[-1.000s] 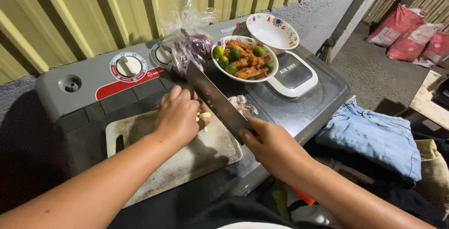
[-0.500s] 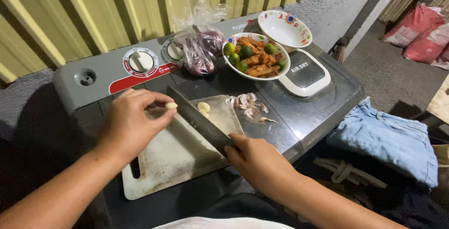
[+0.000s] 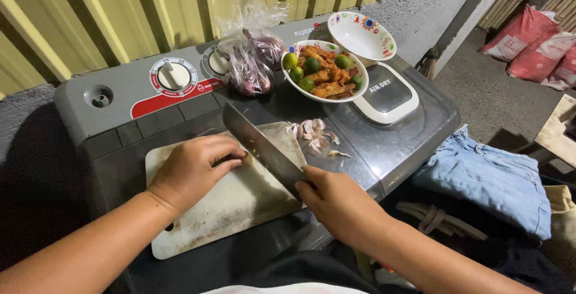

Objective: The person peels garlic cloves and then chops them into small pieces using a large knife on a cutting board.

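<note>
Head view: the left hand (image 3: pixel 195 168) has come back down onto the board (image 3: pixel 240 201). Half a second ago it was lifted, pinching a peeled garlic clove in plain sight; now its fingers are curled and pressed to the board just beside the blade, and the clove is hidden under the fingertips, so I cannot tell whether it is pinched or only pinned. The right hand (image 3: pixel 336 201) keeps its grip pressed together around the handle of the cleaver (image 3: pixel 264 149), which has swung from lying low across the board to standing tilted with its edge near the left fingertips. That reads as the clove being set and steadied for a cut. Garlic skins (image 3: pixel 312 132) lie on the washer lid (image 3: pixel 390 144) just right of the board. Behind stand the bowl (image 3: pixel 324 71) of fried food and limes, an empty bowl (image 3: pixel 362 33) and a bag (image 3: pixel 249 60).
</note>
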